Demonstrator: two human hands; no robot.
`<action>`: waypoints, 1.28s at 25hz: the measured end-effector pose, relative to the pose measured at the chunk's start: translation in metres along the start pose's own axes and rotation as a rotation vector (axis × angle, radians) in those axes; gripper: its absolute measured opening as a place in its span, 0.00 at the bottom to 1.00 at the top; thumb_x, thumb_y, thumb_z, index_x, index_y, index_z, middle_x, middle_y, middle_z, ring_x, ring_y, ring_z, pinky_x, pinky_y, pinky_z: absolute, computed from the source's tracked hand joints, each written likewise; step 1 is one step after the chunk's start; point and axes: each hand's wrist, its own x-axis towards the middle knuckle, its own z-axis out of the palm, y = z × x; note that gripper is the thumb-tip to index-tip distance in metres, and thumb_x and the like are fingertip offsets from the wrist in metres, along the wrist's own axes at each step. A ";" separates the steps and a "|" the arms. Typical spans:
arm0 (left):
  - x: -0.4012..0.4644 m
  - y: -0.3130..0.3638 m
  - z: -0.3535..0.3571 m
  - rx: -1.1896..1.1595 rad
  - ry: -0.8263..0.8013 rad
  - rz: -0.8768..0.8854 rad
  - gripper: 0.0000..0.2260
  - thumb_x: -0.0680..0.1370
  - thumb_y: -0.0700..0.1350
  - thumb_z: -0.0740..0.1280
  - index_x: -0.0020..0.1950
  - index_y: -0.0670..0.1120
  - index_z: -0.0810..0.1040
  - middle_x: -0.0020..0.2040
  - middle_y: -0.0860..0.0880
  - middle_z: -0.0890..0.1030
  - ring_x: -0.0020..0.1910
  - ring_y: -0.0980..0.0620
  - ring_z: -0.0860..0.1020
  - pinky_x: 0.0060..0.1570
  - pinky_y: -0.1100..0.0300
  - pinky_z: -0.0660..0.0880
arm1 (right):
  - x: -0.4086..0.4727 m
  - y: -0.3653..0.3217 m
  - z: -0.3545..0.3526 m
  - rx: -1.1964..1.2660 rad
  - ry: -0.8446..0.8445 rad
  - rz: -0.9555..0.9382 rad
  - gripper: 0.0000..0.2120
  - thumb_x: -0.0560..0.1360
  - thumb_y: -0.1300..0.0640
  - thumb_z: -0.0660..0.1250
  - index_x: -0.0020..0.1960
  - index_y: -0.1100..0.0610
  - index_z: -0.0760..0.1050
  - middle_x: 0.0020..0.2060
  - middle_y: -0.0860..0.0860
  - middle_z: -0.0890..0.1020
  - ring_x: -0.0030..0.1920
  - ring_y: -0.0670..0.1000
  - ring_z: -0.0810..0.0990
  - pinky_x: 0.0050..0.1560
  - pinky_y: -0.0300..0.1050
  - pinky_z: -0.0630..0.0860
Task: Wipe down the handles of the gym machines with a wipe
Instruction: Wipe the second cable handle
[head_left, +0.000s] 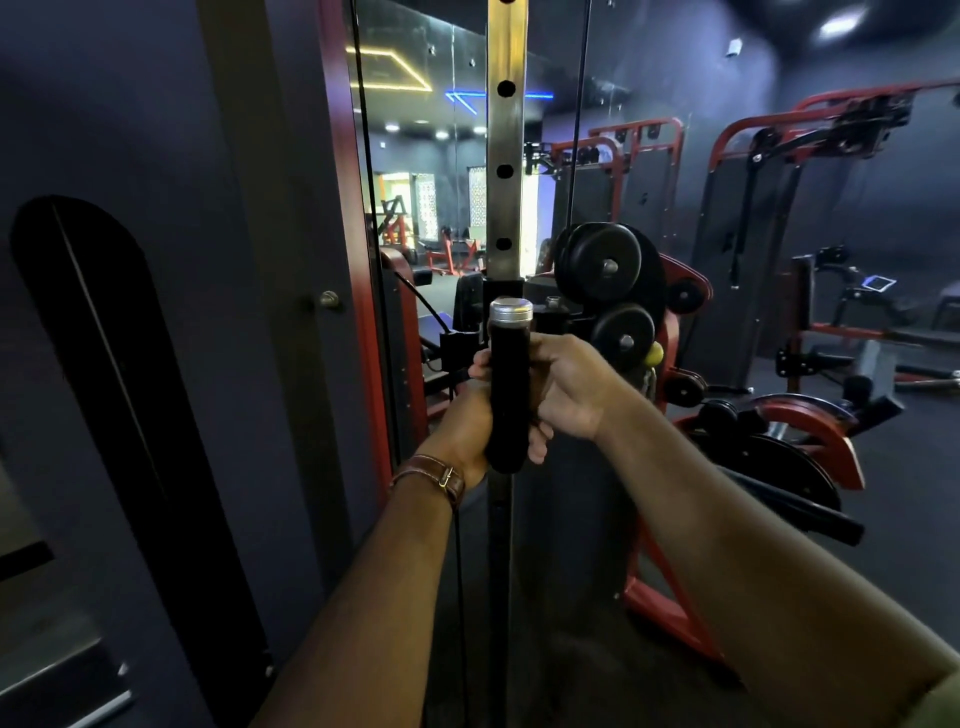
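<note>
A black foam handle (509, 395) with a silver end cap (510, 310) stands upright in front of a perforated steel post (505, 171). My left hand (460, 423), with a brown leather strap on its wrist, is wrapped around the lower part of the handle from the left. My right hand (571, 389) closes around the handle from the right, slightly higher. No wipe shows in either hand; the palms and the back of the handle are hidden.
Black pulleys (605, 260) on a red frame sit just right of the handle. A thin cable (574, 156) runs up from them. A red-edged mirror (415, 182) stands behind the post. More red machines (810, 130) line the right wall, and a dark panel (104, 364) is at the left.
</note>
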 end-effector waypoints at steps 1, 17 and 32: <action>0.001 -0.002 -0.002 0.001 -0.009 0.008 0.22 0.85 0.46 0.50 0.56 0.30 0.75 0.35 0.38 0.79 0.29 0.44 0.78 0.38 0.51 0.77 | 0.002 -0.001 -0.003 -0.033 -0.020 0.006 0.15 0.81 0.66 0.52 0.58 0.66 0.77 0.50 0.62 0.83 0.53 0.60 0.84 0.60 0.55 0.78; 0.002 -0.009 0.007 -0.017 0.122 0.001 0.22 0.84 0.42 0.49 0.41 0.33 0.76 0.28 0.38 0.74 0.25 0.45 0.73 0.33 0.59 0.74 | 0.032 -0.030 0.021 -1.386 0.077 -1.056 0.09 0.78 0.59 0.66 0.44 0.63 0.81 0.42 0.55 0.83 0.43 0.56 0.81 0.44 0.50 0.79; -0.003 -0.021 0.045 -0.143 0.687 0.099 0.17 0.84 0.44 0.56 0.40 0.46 0.78 0.27 0.54 0.79 0.24 0.57 0.76 0.25 0.66 0.71 | -0.015 0.045 0.004 -0.061 0.296 -0.410 0.12 0.79 0.63 0.68 0.60 0.55 0.83 0.53 0.48 0.86 0.56 0.46 0.84 0.61 0.50 0.80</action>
